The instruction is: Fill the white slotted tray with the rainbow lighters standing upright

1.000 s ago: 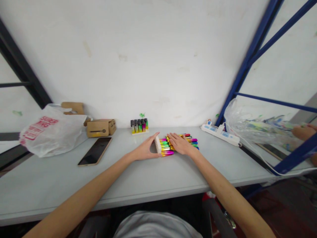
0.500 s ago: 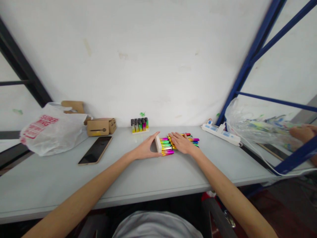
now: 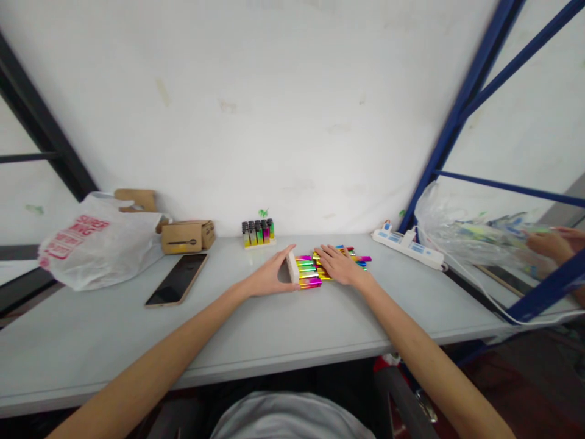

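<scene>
My left hand (image 3: 265, 277) grips a white tray (image 3: 292, 271) by its two ends, thumb and fingers spread around it. The tray stands on its side, with several shiny coloured lighters (image 3: 307, 274) sticking out of it to the right. My right hand (image 3: 339, 265) lies flat, palm down, over a loose group of metallic lighters (image 3: 362, 259) on the table; its palm and fingers hide part of them. Behind my hands, a second white rack (image 3: 259, 245) stands upright near the wall, filled with black-topped lighters (image 3: 258, 230).
On the left of the grey table (image 3: 228, 360) are a phone (image 3: 177, 279), a cardboard box (image 3: 187, 236) and a white plastic bag (image 3: 100, 244). A power strip (image 3: 409, 247) lies at the right, beside a blue metal frame (image 3: 450, 128). Beyond the frame, another person's hands (image 3: 551, 244) are near clear plastic.
My right hand has slid slightly to the right, and the loose lighters beneath it have shifted a little. My left hand keeps its hold on the tray.
</scene>
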Tool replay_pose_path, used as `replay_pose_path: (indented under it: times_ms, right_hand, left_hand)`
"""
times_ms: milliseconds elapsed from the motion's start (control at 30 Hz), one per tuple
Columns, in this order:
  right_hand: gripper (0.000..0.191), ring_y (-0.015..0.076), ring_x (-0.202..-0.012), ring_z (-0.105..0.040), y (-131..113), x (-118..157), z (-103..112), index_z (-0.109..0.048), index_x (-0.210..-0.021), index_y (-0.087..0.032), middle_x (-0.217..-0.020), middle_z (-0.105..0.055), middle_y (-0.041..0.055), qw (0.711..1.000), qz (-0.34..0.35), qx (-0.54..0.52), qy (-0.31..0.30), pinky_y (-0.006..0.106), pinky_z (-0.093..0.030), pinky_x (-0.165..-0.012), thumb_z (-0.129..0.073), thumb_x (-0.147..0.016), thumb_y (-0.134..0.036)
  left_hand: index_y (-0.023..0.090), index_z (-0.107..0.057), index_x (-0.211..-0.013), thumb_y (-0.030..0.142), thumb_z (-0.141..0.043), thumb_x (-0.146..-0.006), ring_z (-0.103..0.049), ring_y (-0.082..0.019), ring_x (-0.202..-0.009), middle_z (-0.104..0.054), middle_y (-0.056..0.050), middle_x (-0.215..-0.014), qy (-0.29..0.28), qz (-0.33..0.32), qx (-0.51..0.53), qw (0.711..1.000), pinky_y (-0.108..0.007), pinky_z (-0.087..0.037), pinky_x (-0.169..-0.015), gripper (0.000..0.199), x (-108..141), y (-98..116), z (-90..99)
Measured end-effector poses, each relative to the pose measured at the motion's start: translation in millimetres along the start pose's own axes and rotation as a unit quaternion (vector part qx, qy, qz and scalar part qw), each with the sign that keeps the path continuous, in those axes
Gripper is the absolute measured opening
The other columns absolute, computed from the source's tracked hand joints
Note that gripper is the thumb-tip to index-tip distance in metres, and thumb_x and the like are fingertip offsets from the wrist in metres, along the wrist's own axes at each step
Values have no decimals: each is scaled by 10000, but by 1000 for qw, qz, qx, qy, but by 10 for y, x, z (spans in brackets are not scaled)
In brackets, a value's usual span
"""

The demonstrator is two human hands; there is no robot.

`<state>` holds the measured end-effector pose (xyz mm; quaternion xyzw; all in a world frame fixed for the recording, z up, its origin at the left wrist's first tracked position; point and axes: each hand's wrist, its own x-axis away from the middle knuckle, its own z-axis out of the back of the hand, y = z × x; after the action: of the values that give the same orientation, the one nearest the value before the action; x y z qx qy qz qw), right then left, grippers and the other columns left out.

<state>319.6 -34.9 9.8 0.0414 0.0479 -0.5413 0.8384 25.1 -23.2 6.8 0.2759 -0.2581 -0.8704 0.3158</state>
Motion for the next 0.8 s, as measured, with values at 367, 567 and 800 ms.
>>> replay_pose_path:
  times_ms: [367,567,800]
  right_hand:
    - [518,322,-1525,-439,-20,-31,80,-509,-1593,-212,-1656,-483,168,998,5,-45,40,600,-343,-1232,-333,-1143,-398]
    - [412,303,-1382,-562,-46,-81,67,-654,-1426,-243,-1477,-627,148,998,29,-44,24,579,-368,-1181,-397,-1148,-404]
    - [362,288,-1319,-585,77,-63,88,-725,-1289,-215,-1371,-678,138,998,12,-62,32,520,-392,-1153,-453,-1132,-396]
  left_hand:
    - [235,-189,-1718,596,-867,-790,-437,-395,-1548,-382,-174,-1716,0,6,7,1000,-555,-373,-1284,1204,1,25,-4]
    - [246,-230,-1705,626,-855,-795,-401,-399,-1569,-357,-164,-1732,0,6,-19,1000,-561,-325,-1309,1168,6,51,26]
    - [240,-225,-1707,630,-848,-814,-418,-403,-1554,-347,-179,-1736,3,-8,-17,1000,-568,-338,-1297,1156,5,19,28]
